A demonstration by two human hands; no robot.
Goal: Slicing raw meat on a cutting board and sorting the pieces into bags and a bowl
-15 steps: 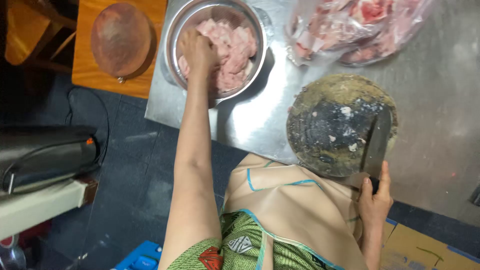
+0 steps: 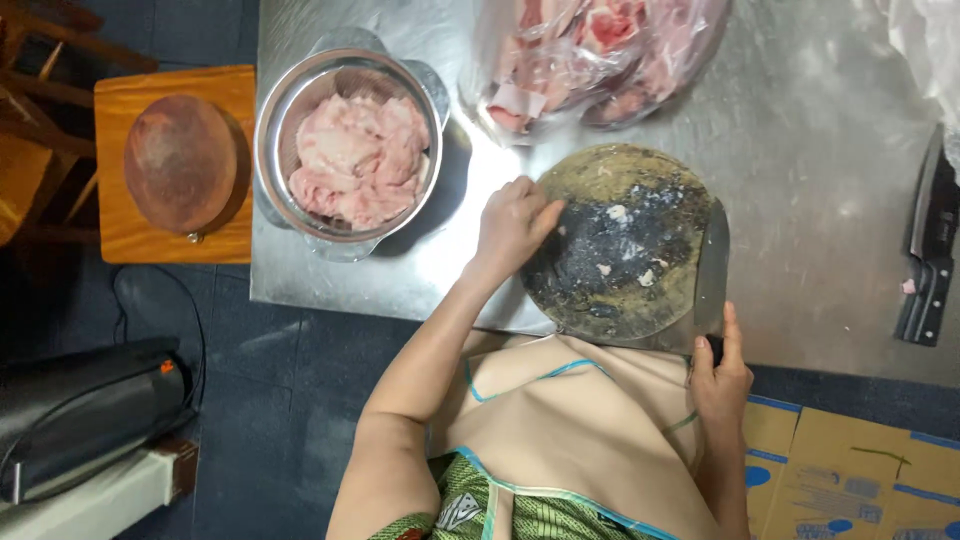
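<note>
A person's left hand point(image 2: 512, 226), fingers loosely curled, rests on the left rim of a round, dark chopping block point(image 2: 620, 245) on a steel surface point(image 2: 820, 200). The right hand point(image 2: 722, 372) is wrapped around the handle of a cleaver point(image 2: 711, 268), whose blade lies flat along the block's right edge, just beyond the knuckles. Left of the left hand stands a metal colander point(image 2: 345, 150) of pale raw meat; beyond it lies a plastic bag of meat point(image 2: 600, 55).
</note>
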